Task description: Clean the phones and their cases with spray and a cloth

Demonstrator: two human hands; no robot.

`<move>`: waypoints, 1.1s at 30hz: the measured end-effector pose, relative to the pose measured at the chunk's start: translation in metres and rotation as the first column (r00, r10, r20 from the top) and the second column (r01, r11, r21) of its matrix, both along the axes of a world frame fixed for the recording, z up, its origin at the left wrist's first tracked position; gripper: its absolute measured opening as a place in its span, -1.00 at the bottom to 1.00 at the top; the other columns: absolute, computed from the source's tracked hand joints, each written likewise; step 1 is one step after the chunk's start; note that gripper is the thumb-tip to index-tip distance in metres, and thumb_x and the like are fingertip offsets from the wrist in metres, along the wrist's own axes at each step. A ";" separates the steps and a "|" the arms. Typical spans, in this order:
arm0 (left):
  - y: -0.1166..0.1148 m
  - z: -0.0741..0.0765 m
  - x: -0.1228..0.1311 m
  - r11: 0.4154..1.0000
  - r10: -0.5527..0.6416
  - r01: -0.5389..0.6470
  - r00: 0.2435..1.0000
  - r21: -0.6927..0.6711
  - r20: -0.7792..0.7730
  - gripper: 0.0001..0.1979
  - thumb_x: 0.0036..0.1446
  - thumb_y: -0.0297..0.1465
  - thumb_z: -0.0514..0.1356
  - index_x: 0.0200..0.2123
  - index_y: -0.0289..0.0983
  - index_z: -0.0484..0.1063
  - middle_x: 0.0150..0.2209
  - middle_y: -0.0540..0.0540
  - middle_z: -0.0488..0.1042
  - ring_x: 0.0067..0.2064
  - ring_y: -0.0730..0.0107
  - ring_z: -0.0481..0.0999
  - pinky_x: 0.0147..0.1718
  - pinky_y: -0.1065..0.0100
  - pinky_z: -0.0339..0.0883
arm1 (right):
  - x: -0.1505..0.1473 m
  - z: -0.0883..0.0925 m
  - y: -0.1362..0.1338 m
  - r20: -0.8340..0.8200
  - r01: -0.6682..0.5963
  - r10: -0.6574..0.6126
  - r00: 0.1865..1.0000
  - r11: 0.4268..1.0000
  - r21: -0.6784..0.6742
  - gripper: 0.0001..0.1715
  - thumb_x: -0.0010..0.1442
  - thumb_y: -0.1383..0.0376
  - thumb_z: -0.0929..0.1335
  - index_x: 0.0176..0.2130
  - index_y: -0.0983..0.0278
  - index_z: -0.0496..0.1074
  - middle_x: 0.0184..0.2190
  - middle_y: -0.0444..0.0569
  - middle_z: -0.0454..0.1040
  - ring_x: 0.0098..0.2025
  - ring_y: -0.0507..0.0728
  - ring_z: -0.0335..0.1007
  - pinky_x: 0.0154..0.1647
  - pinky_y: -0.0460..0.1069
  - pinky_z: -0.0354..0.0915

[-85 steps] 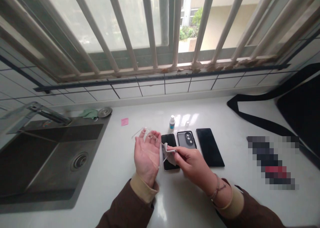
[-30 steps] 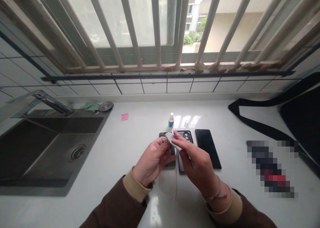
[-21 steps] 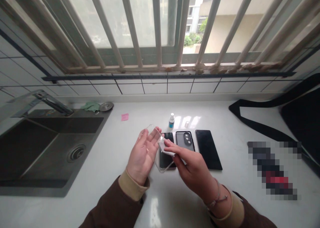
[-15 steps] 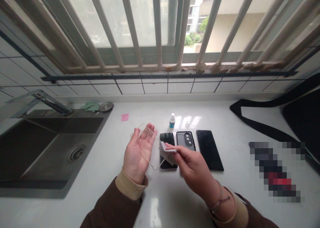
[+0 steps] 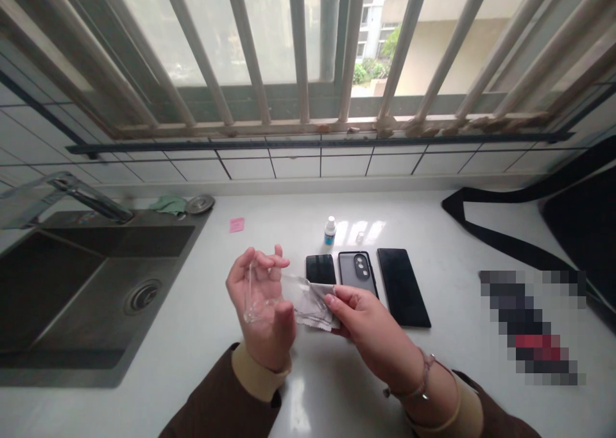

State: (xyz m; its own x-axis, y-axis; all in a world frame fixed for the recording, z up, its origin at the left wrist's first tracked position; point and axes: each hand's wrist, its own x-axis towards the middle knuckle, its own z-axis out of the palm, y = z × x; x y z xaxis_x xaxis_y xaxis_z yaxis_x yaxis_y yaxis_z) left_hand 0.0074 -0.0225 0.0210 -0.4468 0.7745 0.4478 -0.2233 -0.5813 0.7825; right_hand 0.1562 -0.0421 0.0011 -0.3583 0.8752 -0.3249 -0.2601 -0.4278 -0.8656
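A clear phone case lies across my left hand, which is turned palm up. Its fingers curl round the case's left end, with the thumb raised at the near side. My right hand pinches a grey cleaning cloth with a zigzag edge against the right end of the case. Part of the cloth shows through the clear plastic. Just behind the hands lies a black phone, its near part hidden by them. Beside it is a dark phone case with camera cutouts.
A black slab-like device lies right of the dark case. Behind stand a small white-capped bottle and a small whitish cap. A pink note lies left, near the sink. A black strap runs along the right.
My left fingers have curled in round the clear case. My right hand has brought the cloth down flatter against the case's right end, covering more of the black phone.
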 end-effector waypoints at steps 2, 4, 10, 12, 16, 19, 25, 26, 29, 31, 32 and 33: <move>0.000 0.000 -0.002 1.000 0.017 -0.018 0.999 -0.007 -0.048 -0.27 0.04 -0.02 0.52 0.24 0.01 0.41 -0.02 -0.06 0.32 -0.02 0.27 0.48 0.39 -0.10 0.23 | 0.002 0.004 0.000 0.007 0.006 -0.006 1.000 1.000 -0.002 -0.65 0.34 0.01 0.47 -0.21 0.25 0.60 -0.36 -0.11 0.58 -0.35 0.03 0.51 -0.26 -0.07 0.50; 0.002 -0.001 -0.007 0.999 0.037 -0.038 0.994 -0.006 -0.102 -0.27 0.10 -0.07 0.50 0.28 0.02 0.35 0.02 -0.08 0.30 0.01 0.25 0.46 0.35 -0.10 0.30 | 0.005 0.007 0.001 0.046 0.010 -0.010 0.999 1.000 0.004 -0.64 0.34 0.02 0.46 -0.27 0.25 0.58 -0.45 -0.14 0.51 -0.45 0.00 0.41 -0.40 -0.11 0.42; 0.015 -0.005 -0.019 0.988 0.033 -0.047 0.995 -0.148 -0.095 -0.19 0.08 -0.02 0.50 0.31 -0.10 0.33 -0.03 -0.09 0.36 -0.09 0.30 0.49 0.03 0.19 0.56 | 0.017 0.010 0.004 0.155 0.025 -0.033 0.987 0.998 0.055 -0.65 0.36 0.05 0.44 -0.22 0.28 0.63 -0.52 -0.16 0.47 -0.55 -0.03 0.26 -0.60 -0.15 0.15; 0.017 -0.004 -0.018 0.934 -0.155 0.162 0.987 -0.319 0.047 -0.16 0.15 0.15 0.37 0.34 -0.17 0.29 -0.11 -0.10 0.42 -0.22 0.33 0.50 -0.25 0.30 0.57 | 0.022 0.007 0.006 0.182 0.170 -0.197 0.963 0.974 0.151 -0.61 0.39 0.02 0.41 -0.09 0.27 0.65 -0.40 -0.08 0.59 -0.45 0.03 0.45 -0.49 -0.11 0.34; 0.011 -0.002 -0.008 0.516 -0.548 0.658 0.746 -0.548 0.379 -0.20 0.27 0.17 0.24 0.35 -0.21 0.19 -0.30 -0.04 0.44 -0.46 0.43 0.38 -0.61 0.47 0.30 | 0.030 0.007 0.009 0.304 0.313 -0.517 0.800 0.793 0.523 -0.60 0.48 0.07 0.35 0.14 0.17 0.60 -0.04 0.03 0.69 0.00 0.22 0.64 0.08 0.14 0.54; 0.002 -0.006 0.003 0.271 -0.675 0.768 0.581 -0.580 0.454 -0.46 0.32 0.04 0.28 0.16 -0.18 0.33 -0.40 0.08 0.30 -0.53 0.55 0.24 -0.65 0.54 0.08 | 0.029 0.011 0.006 0.405 0.115 -0.541 0.737 0.691 0.714 -0.62 0.49 0.22 0.33 0.20 0.11 0.58 0.06 0.02 0.68 0.08 0.23 0.65 0.16 0.16 0.54; -0.003 -0.015 0.009 0.301 -0.687 0.727 0.614 -0.618 0.388 -0.56 0.37 0.09 0.19 -0.08 -0.18 0.37 -0.46 0.11 0.25 -0.53 0.56 0.17 -0.54 0.48 0.08 | 0.018 0.010 -0.004 0.374 -0.087 -0.477 0.796 0.521 0.849 -0.43 0.47 0.43 0.26 0.34 0.07 0.43 0.25 -0.01 0.56 0.29 0.21 0.52 0.33 0.21 0.48; -0.003 -0.015 0.008 0.312 -0.677 0.724 0.624 -0.615 0.391 -0.55 0.37 0.09 0.18 -0.09 -0.18 0.37 -0.44 0.10 0.28 -0.51 0.55 0.20 -0.51 0.47 0.12 | 0.017 0.010 -0.005 0.364 -0.091 -0.480 0.798 0.501 0.860 -0.41 0.46 0.45 0.26 0.35 0.06 0.42 0.27 -0.01 0.55 0.30 0.21 0.51 0.34 0.22 0.48; -0.001 -0.015 0.007 0.342 -0.622 0.709 0.663 -0.616 0.418 -0.56 0.34 0.08 0.24 -0.11 -0.20 0.40 -0.42 0.08 0.32 -0.48 0.53 0.26 -0.48 0.46 0.18 | 0.018 0.011 -0.005 0.350 -0.121 -0.476 0.807 0.447 0.886 -0.39 0.44 0.50 0.26 0.34 0.08 0.43 0.30 0.01 0.52 0.32 0.22 0.48 0.34 0.25 0.48; 0.000 -0.016 0.007 0.380 -0.579 0.700 0.690 -0.605 0.434 -0.60 0.32 0.00 0.30 -0.11 -0.21 0.43 -0.39 0.05 0.37 -0.45 0.51 0.32 -0.47 0.45 0.21 | 0.019 0.011 -0.003 0.355 -0.168 -0.468 0.810 0.394 0.903 -0.38 0.43 0.54 0.26 0.34 0.12 0.43 0.33 0.04 0.48 0.37 0.22 0.43 0.37 0.28 0.45; 0.001 -0.016 0.007 0.411 -0.550 0.698 0.703 -0.586 0.452 -0.63 0.31 -0.05 0.34 -0.10 -0.22 0.45 -0.35 0.02 0.41 -0.41 0.48 0.37 -0.43 0.43 0.27 | 0.019 0.010 -0.003 0.364 -0.204 -0.456 0.812 0.363 0.909 -0.37 0.42 0.55 0.26 0.34 0.14 0.43 0.35 0.05 0.46 0.40 0.23 0.39 0.39 0.29 0.43; 0.001 -0.017 0.007 0.450 -0.507 0.692 0.718 -0.564 0.477 -0.65 0.29 -0.09 0.37 -0.09 -0.24 0.46 -0.30 -0.01 0.46 -0.36 0.45 0.42 -0.38 0.42 0.33 | 0.019 0.009 -0.002 0.378 -0.246 -0.436 0.817 0.331 0.911 -0.35 0.41 0.57 0.26 0.35 0.15 0.42 0.36 0.05 0.45 0.43 0.23 0.34 0.40 0.30 0.42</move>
